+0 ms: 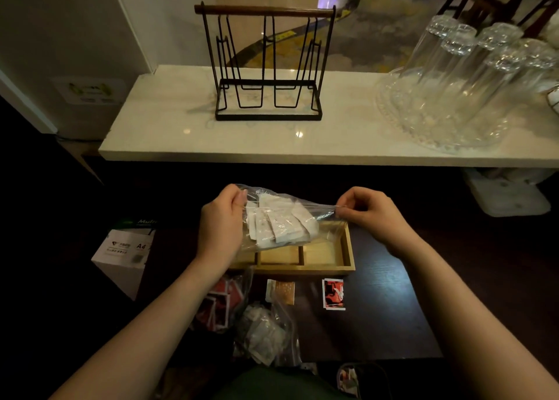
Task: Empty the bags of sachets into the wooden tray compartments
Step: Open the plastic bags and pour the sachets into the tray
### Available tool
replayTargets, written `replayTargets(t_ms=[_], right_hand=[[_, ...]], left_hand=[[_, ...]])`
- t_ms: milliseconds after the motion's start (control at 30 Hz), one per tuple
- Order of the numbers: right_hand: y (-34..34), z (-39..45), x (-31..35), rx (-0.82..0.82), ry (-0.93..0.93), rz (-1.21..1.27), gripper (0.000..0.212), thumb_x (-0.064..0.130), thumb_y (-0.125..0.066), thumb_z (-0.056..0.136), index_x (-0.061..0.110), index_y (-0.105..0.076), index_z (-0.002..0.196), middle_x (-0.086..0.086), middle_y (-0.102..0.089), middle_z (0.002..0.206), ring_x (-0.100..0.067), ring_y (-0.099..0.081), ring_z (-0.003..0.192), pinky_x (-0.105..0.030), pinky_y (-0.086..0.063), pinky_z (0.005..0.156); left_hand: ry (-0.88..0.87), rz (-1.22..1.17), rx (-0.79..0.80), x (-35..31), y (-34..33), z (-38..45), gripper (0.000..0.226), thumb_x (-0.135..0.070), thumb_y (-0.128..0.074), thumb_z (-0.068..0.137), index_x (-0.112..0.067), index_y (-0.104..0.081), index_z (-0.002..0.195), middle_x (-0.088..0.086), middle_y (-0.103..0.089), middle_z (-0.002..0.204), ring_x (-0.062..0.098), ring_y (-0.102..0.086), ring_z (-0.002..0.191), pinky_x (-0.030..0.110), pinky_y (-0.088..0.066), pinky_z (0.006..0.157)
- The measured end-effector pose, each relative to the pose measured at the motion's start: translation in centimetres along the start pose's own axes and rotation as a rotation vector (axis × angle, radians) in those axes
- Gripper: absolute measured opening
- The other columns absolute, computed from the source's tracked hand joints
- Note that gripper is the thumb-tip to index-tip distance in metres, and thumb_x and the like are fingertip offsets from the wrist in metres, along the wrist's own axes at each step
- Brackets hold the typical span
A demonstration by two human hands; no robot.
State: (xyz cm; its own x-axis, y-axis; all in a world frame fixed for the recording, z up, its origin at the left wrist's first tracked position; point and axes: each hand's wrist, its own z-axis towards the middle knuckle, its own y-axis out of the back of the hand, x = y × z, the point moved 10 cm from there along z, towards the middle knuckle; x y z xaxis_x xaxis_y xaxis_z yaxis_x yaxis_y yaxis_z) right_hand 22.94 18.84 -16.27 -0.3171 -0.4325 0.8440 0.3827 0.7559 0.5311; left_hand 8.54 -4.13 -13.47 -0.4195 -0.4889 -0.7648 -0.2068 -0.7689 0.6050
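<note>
Left hand (pixel 222 218): centre-left of the frame, fingers and thumb curled round one end of a clear plastic bag (pixel 284 218), gripping it.
Right hand (pixel 367 210): centre-right, fingertips pinching the bag's other end, so the bag hangs stretched between the two hands.
Bag contents: white sachets (pixel 276 222) bunched toward the left-hand end, all inside the plastic.
Wooden tray (pixel 348 248): directly beneath the bag, on the dark bench (pixel 393 309); the compartments that show below the bag look empty.
Nearer bags: lower centre, a bag of red sachets (pixel 219 305) and a bag of pale sachets (pixel 263 336) lie on the bench, both unemptied.
Loose sachets: a gold one (pixel 282 292) and a red one (pixel 332 294) lie just in front of the tray.
Step in hand: most likely opening the first bag over the tray; which end is the mouth I cannot tell.
Next move: part the mouth, tip it down over one compartment, and keep the sachets from spilling into the neighbouring compartment or past the rim.
</note>
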Motion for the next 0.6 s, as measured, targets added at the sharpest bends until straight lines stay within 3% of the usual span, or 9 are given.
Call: replayTargets(t_ms=[167, 467, 600], right_hand=[[0.4, -0.2, -1.2, -0.008, -0.007, 0.051, 0.006, 0.017, -0.071, 0.081, 0.022, -0.069, 0.081, -0.003, -0.068, 0.081, -0.024, -0.065, 0.081, -0.039, -0.055, 0.077], [0.8, -0.2, -2.5, -0.03, -0.029, 0.029, 0.009, 0.016, -0.07, 0.081, 0.025, -0.069, 0.082, -0.005, -0.068, 0.083, -0.025, -0.065, 0.082, -0.05, -0.055, 0.078], [1.0, -0.2, -2.9, -0.043, -0.041, 0.046, 0.01, 0.017, -0.07, 0.081, 0.027, -0.068, 0.082, -0.007, -0.068, 0.084, -0.027, -0.066, 0.082, -0.053, -0.055, 0.077]], left_hand=[[-0.073, -0.008, 0.016, -2.8, 0.5, 1.0, 0.027, -0.024, -0.048, 0.097, -0.01, -0.052, 0.075, 0.0, -0.048, 0.058, 0.008, -0.039, 0.048, 0.019, -0.031, 0.045], [-0.118, -0.06, 0.057, -6.1, -0.2, 1.8, 0.022, -0.023, -0.049, 0.097, -0.015, -0.053, 0.077, -0.009, -0.045, 0.057, -0.005, -0.048, 0.05, 0.01, -0.036, 0.045], [-0.136, -0.062, 0.07, -6.6, -0.5, 2.4, 0.024, -0.025, -0.05, 0.097, -0.016, -0.051, 0.074, -0.008, -0.045, 0.056, -0.001, -0.046, 0.05, 0.012, -0.034, 0.046]])
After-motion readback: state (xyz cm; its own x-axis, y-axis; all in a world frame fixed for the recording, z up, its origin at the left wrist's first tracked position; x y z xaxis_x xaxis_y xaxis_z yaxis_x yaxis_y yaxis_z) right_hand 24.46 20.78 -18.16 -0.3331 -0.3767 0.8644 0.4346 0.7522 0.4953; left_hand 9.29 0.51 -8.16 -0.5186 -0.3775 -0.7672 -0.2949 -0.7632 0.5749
